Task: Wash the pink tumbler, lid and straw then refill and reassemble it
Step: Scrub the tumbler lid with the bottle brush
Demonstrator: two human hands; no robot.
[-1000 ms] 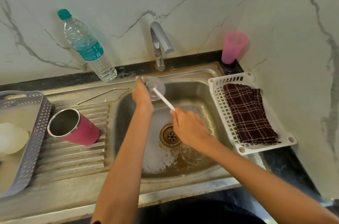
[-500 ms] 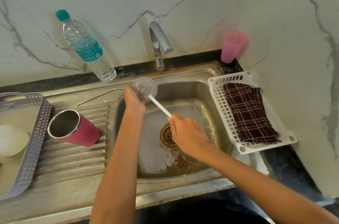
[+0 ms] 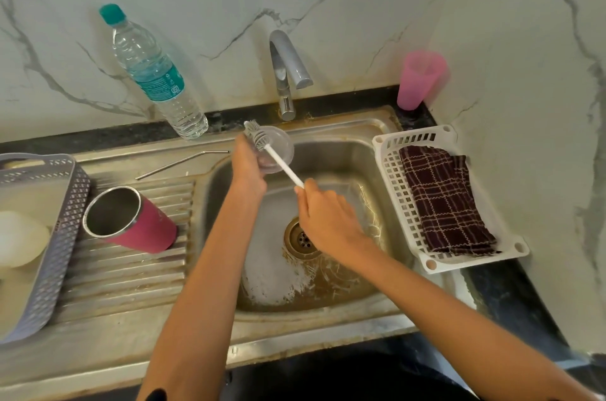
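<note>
My left hand (image 3: 247, 162) grips a clear round lid (image 3: 278, 151) over the back left of the steel sink (image 3: 344, 151). In my right hand (image 3: 326, 218) I hold the white handle of a thin bottle brush (image 3: 262, 139), and its bristles poke past the lid's upper left edge. The pink tumbler (image 3: 137, 223) with a steel inside lies on its side on the ribbed drainboard, mouth toward the left. A bent metal straw (image 3: 180, 163) lies behind it on the drainboard.
A tap (image 3: 288, 72) stands behind the sink. A water bottle (image 3: 154, 75) stands at the back left and a pink plastic cup (image 3: 419, 79) at the back right. A white basket (image 3: 387, 171) with a checked cloth (image 3: 442, 197) sits right of the sink; a grey basket (image 3: 55, 249) sits far left.
Both hands shifted slightly left and then back over the sink. The brush has slid further across the lid, so its bristles now show beyond the lid's upper left edge.
</note>
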